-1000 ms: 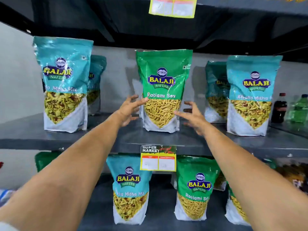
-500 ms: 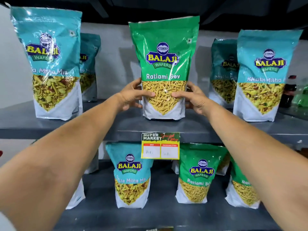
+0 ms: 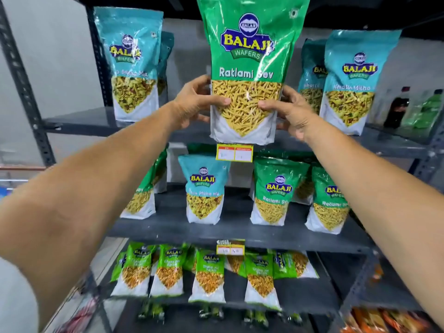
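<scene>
A large green Ratlami Sev snack bag point(image 3: 249, 44) is held upright in front of the upper shelf point(image 3: 79, 121), its bottom edge off the shelf and hanging over the front lip. My left hand point(image 3: 194, 102) grips its left side, thumb across the clear window. My right hand point(image 3: 288, 111) grips the right side in the same way, thumb on the front and fingers behind.
Teal mix bags stand on the upper shelf at left point(image 3: 132, 63) and right point(image 3: 353, 80). Dark and green bottles point(image 3: 396, 111) stand far right. The middle shelf point(image 3: 240, 231) holds teal and green bags; several smaller green packets point(image 3: 209, 275) fill the lower shelf. A yellow price tag point(image 3: 234, 152) hangs below the held bag.
Both hands closed on the green bag's sides, then lifted it off the upper shelf and drew it toward me. The view has tilted down, showing lower shelves.
</scene>
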### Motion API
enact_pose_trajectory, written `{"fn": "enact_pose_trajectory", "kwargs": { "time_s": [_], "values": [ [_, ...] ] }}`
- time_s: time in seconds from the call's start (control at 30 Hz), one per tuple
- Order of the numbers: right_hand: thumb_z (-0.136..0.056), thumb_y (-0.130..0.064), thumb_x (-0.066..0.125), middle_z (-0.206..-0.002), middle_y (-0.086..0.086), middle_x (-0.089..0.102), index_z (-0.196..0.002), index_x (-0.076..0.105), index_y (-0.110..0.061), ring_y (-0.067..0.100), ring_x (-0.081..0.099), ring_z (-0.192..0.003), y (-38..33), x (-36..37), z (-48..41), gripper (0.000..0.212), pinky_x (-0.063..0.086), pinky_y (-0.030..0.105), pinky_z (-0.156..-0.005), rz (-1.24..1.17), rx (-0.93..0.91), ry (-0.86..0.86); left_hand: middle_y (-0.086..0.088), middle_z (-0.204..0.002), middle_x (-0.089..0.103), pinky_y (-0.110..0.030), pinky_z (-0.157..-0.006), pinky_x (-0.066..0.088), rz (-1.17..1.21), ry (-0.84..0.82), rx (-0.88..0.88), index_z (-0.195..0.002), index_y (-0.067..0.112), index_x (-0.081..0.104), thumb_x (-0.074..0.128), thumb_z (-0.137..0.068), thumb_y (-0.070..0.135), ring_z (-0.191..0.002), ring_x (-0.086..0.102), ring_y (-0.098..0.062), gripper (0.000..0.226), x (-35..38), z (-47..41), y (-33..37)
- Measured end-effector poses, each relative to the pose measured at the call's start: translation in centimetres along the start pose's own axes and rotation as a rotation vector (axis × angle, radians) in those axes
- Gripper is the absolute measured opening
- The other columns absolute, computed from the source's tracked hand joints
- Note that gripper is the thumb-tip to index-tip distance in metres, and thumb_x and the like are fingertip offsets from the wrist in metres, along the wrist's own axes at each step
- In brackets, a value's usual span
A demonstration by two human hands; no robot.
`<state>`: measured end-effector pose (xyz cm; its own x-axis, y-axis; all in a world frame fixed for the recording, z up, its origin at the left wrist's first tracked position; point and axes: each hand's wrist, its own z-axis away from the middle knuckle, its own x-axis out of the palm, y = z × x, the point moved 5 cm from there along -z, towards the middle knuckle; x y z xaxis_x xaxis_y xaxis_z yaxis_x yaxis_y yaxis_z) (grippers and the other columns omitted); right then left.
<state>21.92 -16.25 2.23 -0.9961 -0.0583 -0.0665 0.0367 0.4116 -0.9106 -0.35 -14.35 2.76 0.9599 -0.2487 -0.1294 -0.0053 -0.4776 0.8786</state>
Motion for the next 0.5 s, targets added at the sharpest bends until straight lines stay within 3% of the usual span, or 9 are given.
{"fn": "enact_pose_trajectory", "kwargs": {
  "time_s": [0.07, 0.13, 0.2, 0.27, 0.33, 0.4, 0.43, 0.5],
  "values": [
    [-0.058, -0.02, 0.085, -0.118, -0.003, 0.068, -0.12, 0.058, -0.025, 0.014, 0.065, -0.1, 0.4, 0.8, 2.2, 0.068, 0.049, 0.024, -0.067, -0.034, 0.011, -0.001, 0.008, -0.098, 0.074, -0.038, -0.068, 0.055, 0.03, 0.04, 0.001, -0.101, 0.028, 0.065, 0.086, -0.055, 0.019, -0.091, 0.069, -0.019, 0.051, 0.1, 3.0, -0.2],
    [-0.053, -0.022, 0.089, -0.126, 0.0, 0.065, -0.132, 0.052, -0.018, 0.014, 0.066, -0.103, 1.1, 1.7, 4.1, 0.087, 0.051, 0.019, -0.061, -0.054, 0.037, -0.003, 0.01, -0.093, 0.074, -0.035, -0.066, 0.055, 0.071, 0.081, -0.005, -0.098, 0.027, 0.064, 0.085, -0.057, 0.016, -0.088, 0.07, -0.017, 0.048, 0.1, 5.6, -1.0],
    [-0.038, -0.03, 0.094, -0.129, 0.004, 0.065, -0.134, 0.052, -0.015, 0.018, 0.066, -0.109, 2.2, 2.7, 6.1, 0.105, 0.057, 0.026, -0.071, -0.04, 0.051, 0.007, 0.012, -0.09, 0.074, -0.032, -0.065, 0.054, 0.092, 0.106, -0.018, -0.097, 0.026, 0.063, 0.081, -0.063, 0.011, -0.086, 0.07, -0.013, 0.041, 0.2, 8.2, -2.1],
    [-0.028, -0.037, 0.097, -0.128, 0.005, 0.066, -0.129, 0.056, -0.013, 0.022, 0.063, -0.116, 3.6, 3.4, 7.4, 0.111, 0.056, 0.037, -0.089, -0.01, 0.043, 0.039, 0.013, -0.087, 0.074, -0.025, -0.061, 0.053, 0.082, 0.134, -0.036, -0.096, 0.027, 0.062, 0.079, -0.062, 0.011, -0.084, 0.069, -0.01, 0.041, -0.2, 10.5, -3.2],
    [-0.034, -0.034, 0.096, -0.122, 0.004, 0.068, -0.125, 0.058, -0.012, 0.021, 0.063, -0.115, 5.0, 4.4, 8.7, 0.102, 0.053, 0.039, -0.095, 0.021, 0.058, 0.029, 0.01, -0.09, 0.073, -0.025, -0.059, 0.053, 0.043, 0.154, -0.039, -0.097, 0.028, 0.062, 0.085, -0.056, 0.015, -0.088, 0.068, -0.014, 0.048, -0.9, 12.5, -4.2],
    [-0.05, -0.019, 0.093, -0.11, -0.003, 0.071, -0.117, 0.06, -0.015, 0.013, 0.066, -0.105, 7.1, 5.6, 9.8, 0.075, 0.055, 0.035, -0.091, 0.039, 0.088, -0.009, 0.002, -0.098, 0.07, -0.027, -0.064, 0.056, -0.014, 0.164, -0.023, -0.1, 0.026, 0.062, 0.088, -0.05, 0.022, -0.096, 0.067, -0.022, 0.057, -1.7, 14.2, -5.5],
    [-0.054, -0.013, 0.091, -0.106, -0.005, 0.07, -0.111, 0.061, -0.018, 0.009, 0.067, -0.1, 8.4, 6.3, 10.4, 0.065, 0.056, 0.033, -0.089, 0.041, 0.1, -0.02, -0.001, -0.1, 0.07, -0.031, -0.072, 0.058, -0.038, 0.168, -0.015, -0.103, 0.024, 0.061, 0.088, -0.049, 0.023, -0.098, 0.066, -0.026, 0.059, -2.1, 15.0, -6.5],
    [-0.052, -0.015, 0.093, -0.109, -0.002, 0.071, -0.112, 0.06, -0.016, 0.01, 0.067, -0.101, 11.7, 7.7, 11.2, 0.069, 0.056, 0.034, -0.092, 0.039, 0.132, -0.028, -0.001, -0.102, 0.07, -0.041, -0.09, 0.056, -0.06, 0.185, -0.037, -0.108, 0.02, 0.061, 0.09, -0.048, 0.025, -0.101, 0.066, -0.028, 0.067, -3.3, 16.8, -9.5]
  ]
}}
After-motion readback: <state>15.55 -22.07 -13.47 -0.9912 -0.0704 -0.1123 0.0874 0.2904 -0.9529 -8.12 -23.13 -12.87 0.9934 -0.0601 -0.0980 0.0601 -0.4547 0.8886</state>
